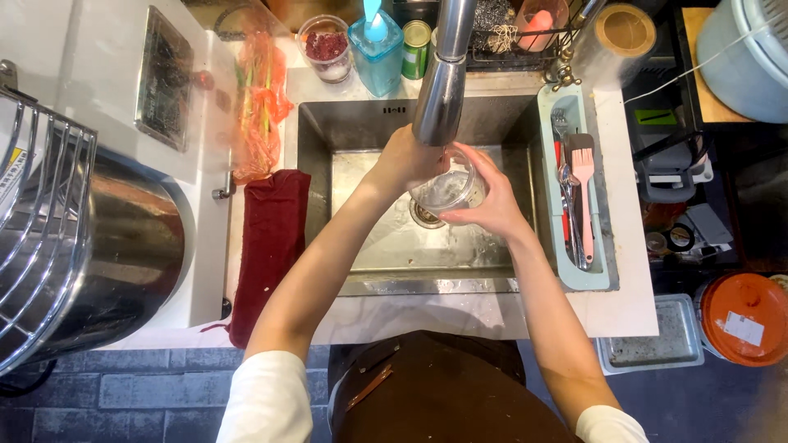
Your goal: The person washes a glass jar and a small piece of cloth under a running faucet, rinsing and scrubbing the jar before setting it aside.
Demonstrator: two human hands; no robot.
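A clear glass cup (447, 191) is held over the steel sink (361, 131), just under the metal faucet spout (441, 90). My right hand (490, 201) grips the cup from its right side. My left hand (404, 160) is at the cup's left rim, with its fingers reaching into or against the cup. The sink drain (424, 216) shows right below the cup. Part of my left hand is hidden behind the spout.
A pale blue tray (603, 271) with a pink spatula (584, 176) and metal utensils sits right of the sink. A dark red cloth (269, 238) lies to the left. A large steel mixer bowl (115, 246) stands far left. Jars, a can and a soap dispenser line the back.
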